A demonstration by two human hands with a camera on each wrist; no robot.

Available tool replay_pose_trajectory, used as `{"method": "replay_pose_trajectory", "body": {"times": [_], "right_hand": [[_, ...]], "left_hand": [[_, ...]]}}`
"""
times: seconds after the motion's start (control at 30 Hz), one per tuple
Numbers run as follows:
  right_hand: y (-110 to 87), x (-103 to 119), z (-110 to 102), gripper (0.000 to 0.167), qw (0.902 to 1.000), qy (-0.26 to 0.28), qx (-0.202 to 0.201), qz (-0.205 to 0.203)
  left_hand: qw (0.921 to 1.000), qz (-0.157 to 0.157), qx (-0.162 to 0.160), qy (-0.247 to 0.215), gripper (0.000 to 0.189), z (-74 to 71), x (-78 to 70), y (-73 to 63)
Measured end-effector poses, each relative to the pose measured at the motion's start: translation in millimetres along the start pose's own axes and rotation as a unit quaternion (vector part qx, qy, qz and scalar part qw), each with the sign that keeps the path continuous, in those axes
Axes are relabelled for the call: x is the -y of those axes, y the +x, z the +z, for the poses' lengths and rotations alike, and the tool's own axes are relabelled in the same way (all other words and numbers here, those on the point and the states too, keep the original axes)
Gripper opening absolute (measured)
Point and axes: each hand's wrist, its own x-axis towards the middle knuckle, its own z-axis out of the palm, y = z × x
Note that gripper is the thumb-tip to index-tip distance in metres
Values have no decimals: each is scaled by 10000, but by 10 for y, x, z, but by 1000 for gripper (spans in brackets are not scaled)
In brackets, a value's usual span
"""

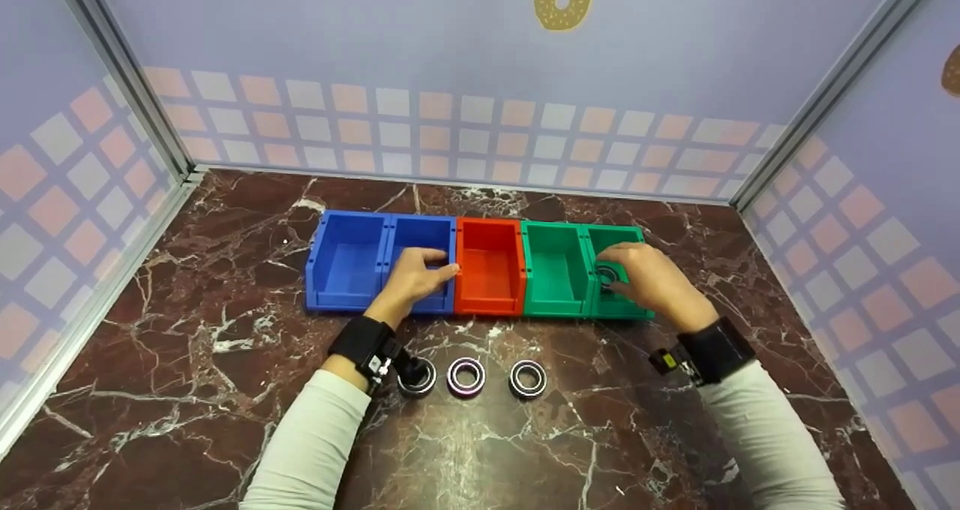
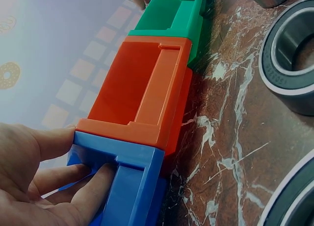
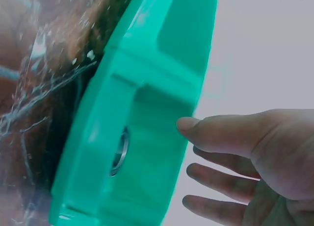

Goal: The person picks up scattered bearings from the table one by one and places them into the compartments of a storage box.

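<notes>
My right hand (image 1: 651, 279) is over the rightmost green bin (image 1: 630, 306), thumb and fingers spread apart in the right wrist view. A ball bearing (image 3: 120, 151) lies inside that bin, apart from the fingertips. My left hand (image 1: 412, 279) is at the second blue bin (image 2: 140, 155). Its thumb touches the edge beside the red bin (image 2: 162, 96), while the other fingers reach down inside the blue bin. No bearing shows in this hand, though the bin's floor is partly hidden behind it.
Three bearings stand in a row on the marble-patterned table: a left one (image 1: 429, 385) partly behind the left wrist camera, a middle one (image 1: 452, 379) and a right one (image 1: 514, 381). Another blue bin (image 1: 349, 266) and green bin (image 1: 556, 270) complete the joined row. Patterned walls enclose the table.
</notes>
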Motion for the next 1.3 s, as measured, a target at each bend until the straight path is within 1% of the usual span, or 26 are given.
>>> {"method": "replay_pose_trajectory", "body": {"times": [0.1,0.2,0.3,0.4,0.47,0.6,0.77,0.9,1.07,1.3], "right_hand": [[-58,107,-30,48,9993,-118,-235,-247],[-107,222,-45,48,9978,-196,-372,-519],[-161,343,-39,49,9960,-138,-324,-823],[-214,465,-4,48,9921,-45,-206,-1233],[-247,534,36,47,9888,23,-157,-1483],[-317,649,150,45,9807,111,-180,-1946],[-397,798,303,50,9686,279,-94,-2470],[-442,921,385,55,9593,273,45,-2810],[-473,1036,469,59,9517,208,217,-3055],[-487,1139,546,57,9521,108,677,-2981]], "left_hand": [[10000,-17,3,-7,51,-7,-1,-5],[10000,-58,36,-66,51,-7,-6,-8],[10000,-52,35,-47,51,-5,-11,-5],[10000,-34,14,-15,51,-5,-11,-3],[10000,-22,3,-5,51,-6,-11,0],[10000,-15,17,-53,51,-1,-11,-1],[10000,51,9,-5,50,1,0,-8],[9999,131,-15,-15,50,0,4,-7],[9999,159,-15,-40,50,5,4,0],[9999,116,-41,23,50,9,-3,-17]]}}
